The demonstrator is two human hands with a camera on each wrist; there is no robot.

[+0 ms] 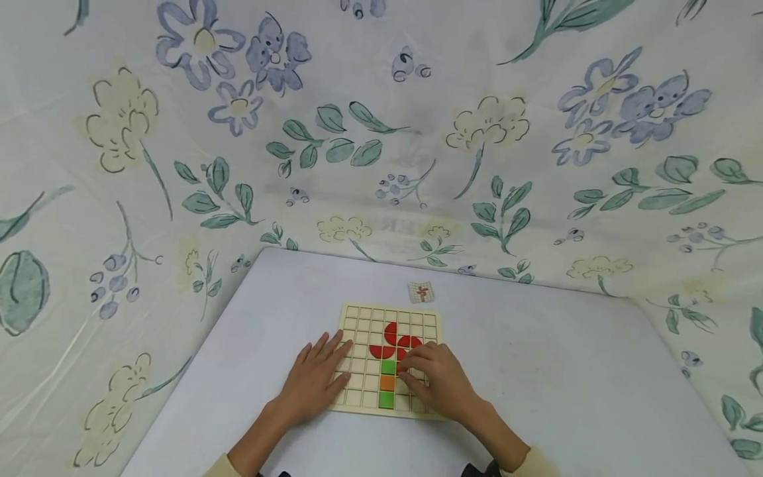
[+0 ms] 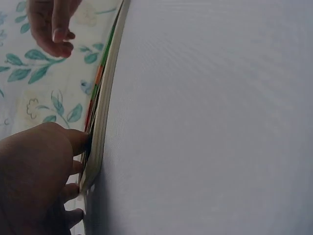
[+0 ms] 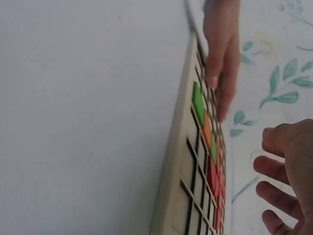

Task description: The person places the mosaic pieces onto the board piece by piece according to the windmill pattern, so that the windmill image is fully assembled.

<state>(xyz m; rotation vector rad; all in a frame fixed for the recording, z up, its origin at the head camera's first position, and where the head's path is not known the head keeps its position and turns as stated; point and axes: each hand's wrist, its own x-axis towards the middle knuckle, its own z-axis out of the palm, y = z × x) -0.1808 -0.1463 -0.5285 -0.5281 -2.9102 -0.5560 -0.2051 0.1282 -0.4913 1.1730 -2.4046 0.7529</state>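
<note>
A pale wooden grid board (image 1: pixel 359 399) lies on the white table. Red curved pieces (image 1: pixel 390 333) form a pinwheel on its cells, partly covered by my right hand (image 1: pixel 440 381). Below the pinwheel runs a column: a green square (image 1: pixel 388 367), an orange square (image 1: pixel 387 383) and another green square (image 1: pixel 386 400). My left hand (image 1: pixel 314 381) rests with spread fingers on the board's left edge. Loosely bent, the right hand's fingers (image 3: pixel 274 169) hover over the board near the red pieces; the right wrist view shows nothing held between them.
A small picture card (image 1: pixel 422 292) with a red pinwheel pattern lies behind the board. White table surface (image 1: pixel 554 358) extends to the right. Floral cloth (image 1: pixel 357 165) hangs around the back and sides.
</note>
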